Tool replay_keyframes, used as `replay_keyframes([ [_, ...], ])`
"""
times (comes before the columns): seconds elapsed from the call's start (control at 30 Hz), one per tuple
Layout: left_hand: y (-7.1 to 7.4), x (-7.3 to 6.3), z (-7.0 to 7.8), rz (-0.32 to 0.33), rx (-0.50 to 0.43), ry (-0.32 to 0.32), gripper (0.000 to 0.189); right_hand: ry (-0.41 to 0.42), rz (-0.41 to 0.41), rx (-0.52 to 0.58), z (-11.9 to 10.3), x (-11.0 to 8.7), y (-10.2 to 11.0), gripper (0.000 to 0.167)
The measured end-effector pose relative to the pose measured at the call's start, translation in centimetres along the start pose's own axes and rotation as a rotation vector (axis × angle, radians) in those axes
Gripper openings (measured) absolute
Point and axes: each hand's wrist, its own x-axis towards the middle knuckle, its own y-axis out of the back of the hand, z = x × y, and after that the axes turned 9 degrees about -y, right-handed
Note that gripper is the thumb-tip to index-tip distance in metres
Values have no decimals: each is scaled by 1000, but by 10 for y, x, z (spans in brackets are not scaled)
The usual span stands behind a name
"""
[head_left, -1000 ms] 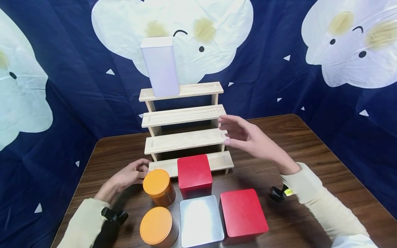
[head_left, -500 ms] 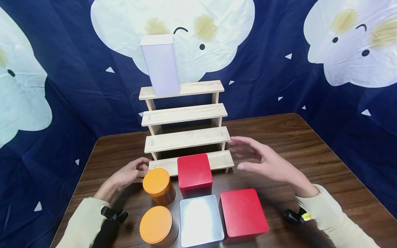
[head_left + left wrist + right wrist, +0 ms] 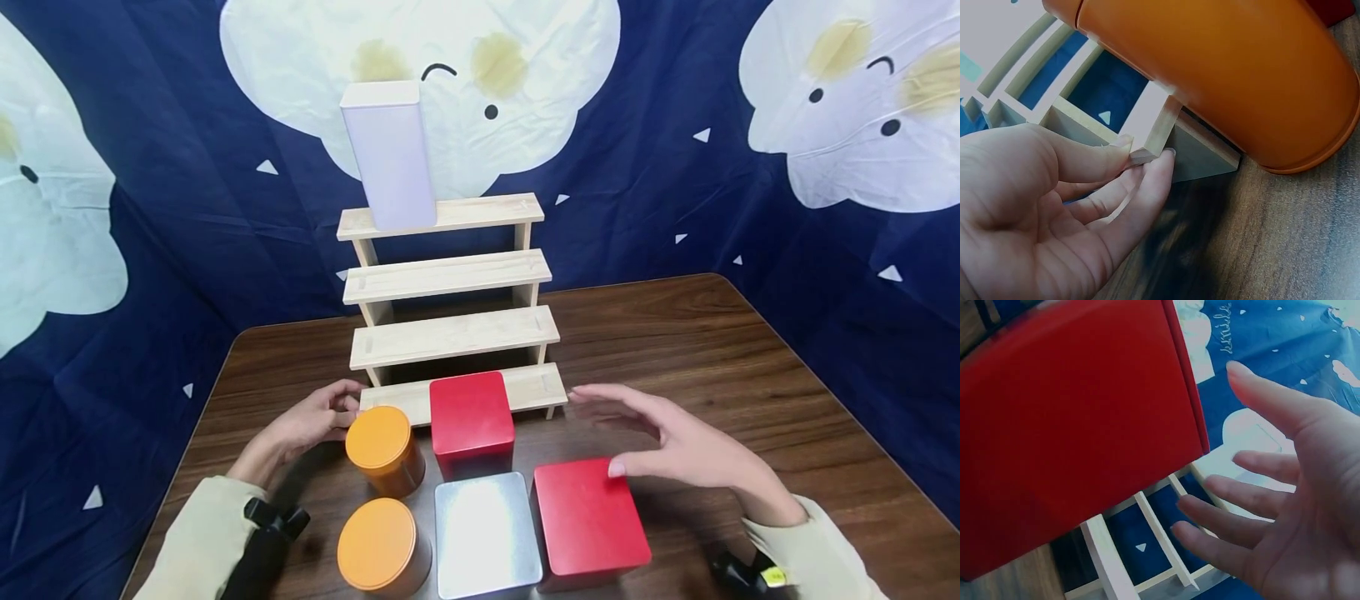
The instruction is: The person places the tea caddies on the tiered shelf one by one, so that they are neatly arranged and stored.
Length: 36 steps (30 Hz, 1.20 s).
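My left hand [image 3: 315,423] pinches the left end of the lowest step of a wooden tiered display stand [image 3: 450,333], thumb above and fingers beneath, as the left wrist view shows. Right beside that hand stands an orange round tin [image 3: 381,442]. On the right, my right hand [image 3: 671,437] is spread with nothing in it. Its thumb overlaps the far right corner of a red square tin [image 3: 588,517] in the head view. The right wrist view has the red tin's side close by the fingers, which are apart from it.
A tall white tin [image 3: 390,158] stands on the top step. Another red tin [image 3: 471,421] is in front of the lowest step. Nearer are a silver square tin [image 3: 487,533] and a second orange tin [image 3: 378,542]. Blue cloud-patterned cloth [image 3: 637,208] hangs behind the wooden table [image 3: 675,333].
My right hand has come down and toward me from beside the stand's middle steps to beside the near red tin. The left hand stays where it was on the lowest step.
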Motion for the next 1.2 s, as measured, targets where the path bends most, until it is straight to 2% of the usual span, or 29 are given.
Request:
replay_keyframes([
  [0.13,0,-1,0,-8,-16,-16,54,62,-85,56,5,-7,-5,74],
  [0.23,-1,-1,0,-6,-23,-20,54,75,-128,78,6,-12,-7,76],
  [0.37,-1,-2,0,-1,-21,-17,53,50,-147,77,7,-19,-8,77],
  [0.6,0,-1,0,-7,-23,-15,53,56,-151,51,9,-31,-14,79],
  [0.87,0,-1,1,-14,-21,-13,53,45,-166,88,8,-38,-20,80],
  [1.1,0,0,-1,-17,-27,-15,54,25,-223,190,7,-45,-23,86],
  [1.2,1,1,-2,-12,-29,-8,53,33,-223,165,7,-47,-24,91],
])
